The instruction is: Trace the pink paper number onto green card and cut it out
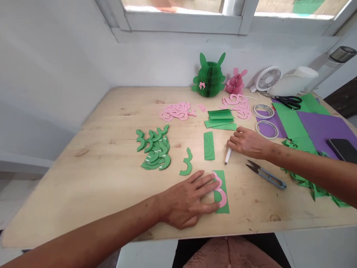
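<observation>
Place: a home craft corner, sitting under a window [223, 11] | Surface: a bare wooden table [97, 167] standing against a white wall | Signs: coloured paper sheets [315, 124], paper cutouts [154, 149], scissors [288, 100], tape rolls [266, 128] lying about | Extras: finished paper rabbits [209, 76] and a small fan [267, 78] resting at the back

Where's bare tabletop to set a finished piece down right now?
Bare wood lies left of the green cutout pile, out to the table's left edge, and along the front edge right of the snips. The right side is crowded: paper sheets, tape rolls, scraps.
</observation>
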### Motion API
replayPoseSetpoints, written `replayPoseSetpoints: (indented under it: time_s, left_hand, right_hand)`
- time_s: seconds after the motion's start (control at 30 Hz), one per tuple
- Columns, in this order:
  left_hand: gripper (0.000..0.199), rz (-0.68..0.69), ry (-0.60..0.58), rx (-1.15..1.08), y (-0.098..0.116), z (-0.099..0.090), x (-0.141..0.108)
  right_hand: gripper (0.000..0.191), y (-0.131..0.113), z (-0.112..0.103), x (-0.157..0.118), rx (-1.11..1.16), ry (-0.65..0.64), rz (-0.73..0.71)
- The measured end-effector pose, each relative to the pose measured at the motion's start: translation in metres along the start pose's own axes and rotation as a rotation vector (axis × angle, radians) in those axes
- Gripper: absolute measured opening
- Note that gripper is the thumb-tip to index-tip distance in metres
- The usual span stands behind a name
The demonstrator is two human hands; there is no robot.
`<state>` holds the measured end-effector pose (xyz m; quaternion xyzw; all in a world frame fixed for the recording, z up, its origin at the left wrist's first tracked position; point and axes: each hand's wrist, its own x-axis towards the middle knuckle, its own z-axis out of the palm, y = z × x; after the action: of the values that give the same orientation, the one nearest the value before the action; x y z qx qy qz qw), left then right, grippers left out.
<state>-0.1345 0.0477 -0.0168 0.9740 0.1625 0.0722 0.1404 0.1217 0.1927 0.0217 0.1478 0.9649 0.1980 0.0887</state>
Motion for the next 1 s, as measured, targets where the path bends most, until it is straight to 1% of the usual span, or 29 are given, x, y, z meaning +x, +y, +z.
replayPoseSetpoints:
  time_s: [0.07, 0.13, 0.17, 0.23, 0.33, 0.4, 0.43, 0.47, 0.57, 0.63, 0.7, 0.8, 0.87, 0.93, 1.0]
  left_hand:
    - [0.058, -0.010, 0.009, -0.007, 0.000, 0.000, 0.000]
    - [0.056, -0.008, 0.014, -0.013, -0.001, -0.001, -0.001]
    - [0.056, 0.000, 0.013, -0.016, -0.002, -0.001, -0.001]
    - [0.056, 0.021, 0.012, -0.019, -0.003, -0.003, -0.002]
    - [0.056, 0.049, 0.020, -0.025, -0.005, -0.002, -0.002]
    - [0.056, 0.031, 0.036, -0.025, -0.005, -0.001, -0.002]
    - [0.055, 0.020, 0.041, -0.023, -0.005, 0.001, -0.002]
    - [0.055, 0.013, 0.043, -0.022, -0.004, 0.002, -0.002]
    - [0.055, 0.020, 0.052, -0.025, -0.004, 0.004, -0.002]
    - [0.053, 0.021, 0.071, -0.030, -0.004, 0.005, -0.002]
    - [0.051, 0.016, 0.082, -0.033, -0.005, 0.005, -0.002]
    - [0.049, 0.013, 0.092, -0.042, -0.005, 0.005, -0.003]
    - [0.049, 0.014, 0.108, -0.048, -0.005, 0.006, -0.003]
    - [0.049, 0.013, 0.128, -0.053, -0.005, 0.006, -0.003]
    - [0.049, 0.015, 0.140, -0.060, -0.005, 0.006, -0.003]
  right_hand:
    - [0.026, 0.002, -0.005, -0.005, 0.103, 0.051, 0.082]
    - [0.020, -0.007, -0.016, -0.012, 0.208, 0.156, 0.253]
    - [0.016, -0.016, -0.023, -0.015, 0.284, 0.246, 0.364]
    - [0.007, -0.042, -0.037, -0.017, 0.552, 0.415, 0.604]
    - [0.007, -0.090, -0.050, -0.012, 0.993, 0.484, 0.857]
    - [0.007, -0.114, -0.049, -0.006, 1.223, 0.537, 0.955]
    - [0.006, -0.123, -0.047, -0.003, 1.297, 0.585, 1.001]
    - [0.011, -0.129, -0.044, 0.000, 1.353, 0.623, 1.034]
    - [0.020, -0.139, -0.036, 0.005, 1.460, 0.632, 1.047]
    - [0.022, -0.142, -0.034, 0.005, 1.453, 0.594, 1.012]
    - [0.024, -0.146, -0.031, 0.004, 1.338, 0.555, 0.936]
    - [0.027, -0.150, -0.025, 0.002, 0.992, 0.541, 0.782]
    - [0.029, -0.151, -0.021, 0.002, 0.818, 0.536, 0.710]
    - [0.030, -0.151, -0.018, 0.002, 0.736, 0.538, 0.684]
    - [0.031, -0.150, -0.017, 0.003, 0.711, 0.546, 0.679]
